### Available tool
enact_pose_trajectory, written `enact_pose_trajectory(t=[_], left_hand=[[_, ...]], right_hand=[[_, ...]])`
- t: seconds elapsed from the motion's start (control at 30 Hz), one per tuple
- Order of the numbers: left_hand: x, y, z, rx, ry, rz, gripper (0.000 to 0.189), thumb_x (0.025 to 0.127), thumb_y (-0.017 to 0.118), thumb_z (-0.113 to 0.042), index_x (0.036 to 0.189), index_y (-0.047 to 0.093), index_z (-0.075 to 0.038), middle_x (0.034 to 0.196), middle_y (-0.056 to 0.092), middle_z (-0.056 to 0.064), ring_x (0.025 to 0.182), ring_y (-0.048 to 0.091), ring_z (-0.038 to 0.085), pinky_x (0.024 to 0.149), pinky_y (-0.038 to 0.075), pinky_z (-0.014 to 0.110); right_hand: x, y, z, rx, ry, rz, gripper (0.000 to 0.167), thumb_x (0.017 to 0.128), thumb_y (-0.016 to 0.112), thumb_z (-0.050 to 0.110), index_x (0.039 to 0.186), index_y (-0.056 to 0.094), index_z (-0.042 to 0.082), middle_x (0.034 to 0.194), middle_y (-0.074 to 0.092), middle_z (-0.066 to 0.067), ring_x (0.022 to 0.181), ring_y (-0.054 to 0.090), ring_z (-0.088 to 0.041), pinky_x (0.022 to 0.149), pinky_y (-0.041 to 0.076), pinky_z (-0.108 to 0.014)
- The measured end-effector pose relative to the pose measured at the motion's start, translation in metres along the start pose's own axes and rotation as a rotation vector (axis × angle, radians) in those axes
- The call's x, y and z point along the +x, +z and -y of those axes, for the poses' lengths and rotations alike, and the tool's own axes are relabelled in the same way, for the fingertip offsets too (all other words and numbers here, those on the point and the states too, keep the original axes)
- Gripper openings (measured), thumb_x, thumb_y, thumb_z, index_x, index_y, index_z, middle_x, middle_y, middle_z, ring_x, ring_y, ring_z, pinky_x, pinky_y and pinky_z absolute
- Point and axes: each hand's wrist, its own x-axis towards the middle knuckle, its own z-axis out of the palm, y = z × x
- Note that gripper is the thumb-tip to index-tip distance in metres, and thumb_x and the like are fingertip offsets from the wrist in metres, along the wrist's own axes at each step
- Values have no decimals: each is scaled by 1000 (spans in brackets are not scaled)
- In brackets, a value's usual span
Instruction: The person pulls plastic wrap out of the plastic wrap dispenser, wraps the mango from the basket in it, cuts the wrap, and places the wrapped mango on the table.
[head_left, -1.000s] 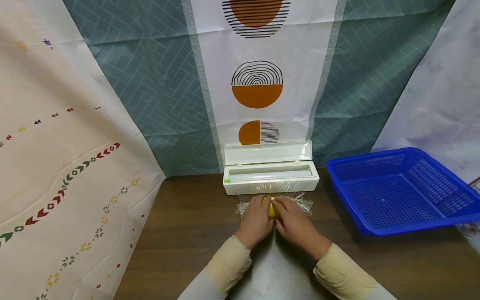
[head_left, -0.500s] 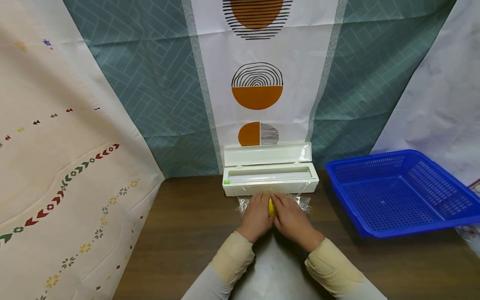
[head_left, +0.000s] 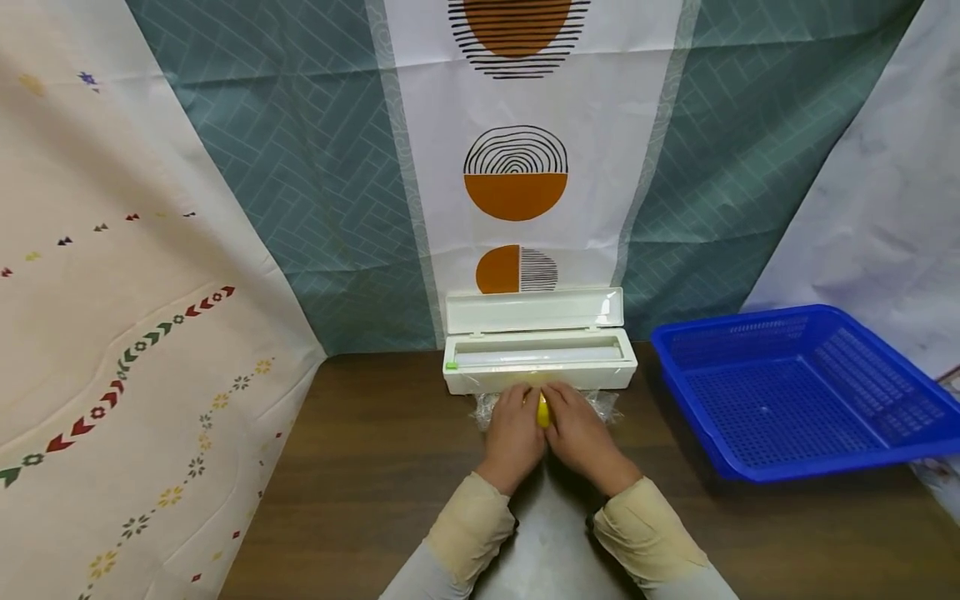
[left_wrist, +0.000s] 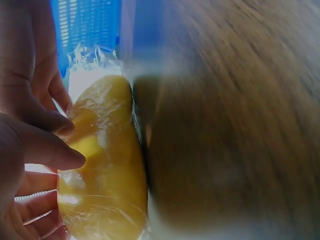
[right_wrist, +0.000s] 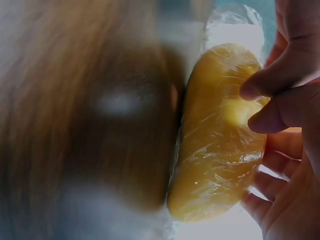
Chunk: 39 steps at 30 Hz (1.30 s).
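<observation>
Smooth yellow oblong item [left_wrist: 110,170] in clear plastic film [head_left: 604,406]: left hand [head_left: 515,429] and right hand [head_left: 581,429] both grip it; even rolling with taut film should limit wrinkles.

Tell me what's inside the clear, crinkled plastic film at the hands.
A smooth, elongated yellow object. In the head view, the left hand and right hand cover most of it.
</observation>
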Motion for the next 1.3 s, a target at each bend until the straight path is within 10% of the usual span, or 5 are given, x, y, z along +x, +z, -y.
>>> enact_pose_trajectory(t=[0.87, 1.3], left_hand=[[-2, -4, 3, -143, -92, 95, 43, 95, 67, -5, 137, 63, 4, 135, 61, 16, 127, 57, 32, 109, 46, 43], [6, -12, 11, -274, -136, -10, 35, 93, 63, 2, 127, 69, 4, 136, 60, 19, 133, 54, 38, 109, 45, 52]], right_hand=[[-5, 9, -10, 127, 69, 65, 65, 86, 73, -4, 147, 51, -9, 152, 49, -26, 147, 37, -48, 116, 33, -63], [-2, 11, -16, 116, 54, 0, 66, 83, 80, -2, 144, 57, -5, 154, 48, -26, 146, 36, -49, 116, 33, -64]])
